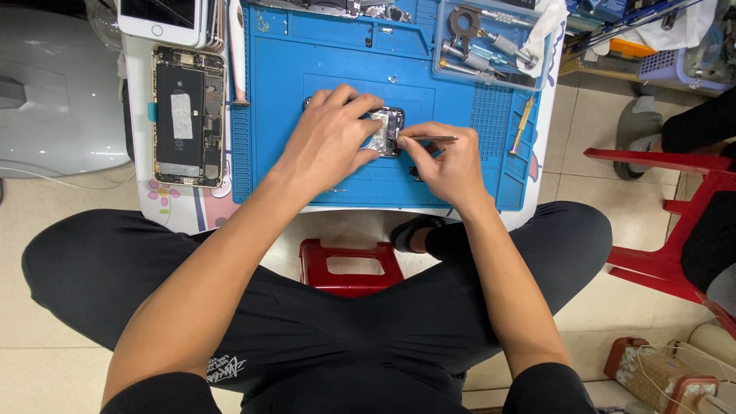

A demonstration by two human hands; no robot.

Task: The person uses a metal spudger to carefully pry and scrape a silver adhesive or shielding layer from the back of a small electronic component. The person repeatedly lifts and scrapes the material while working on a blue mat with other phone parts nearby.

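My left hand [331, 135] lies over an opened phone body [389, 130] on the blue repair mat [291, 115], fingers pressing it down. My right hand [445, 165] pinches thin metal tweezers [431, 139], whose tip touches the inside of the phone near its right edge. Most of the phone is hidden under my left hand.
A second opened phone [188, 115] with its battery showing lies left of the mat. A clear tray of metal tools [491, 42] sits at the mat's top right, a yellow screwdriver [523, 124] below it. A red stool [349, 264] stands under the table, a red chair [675, 222] to the right.
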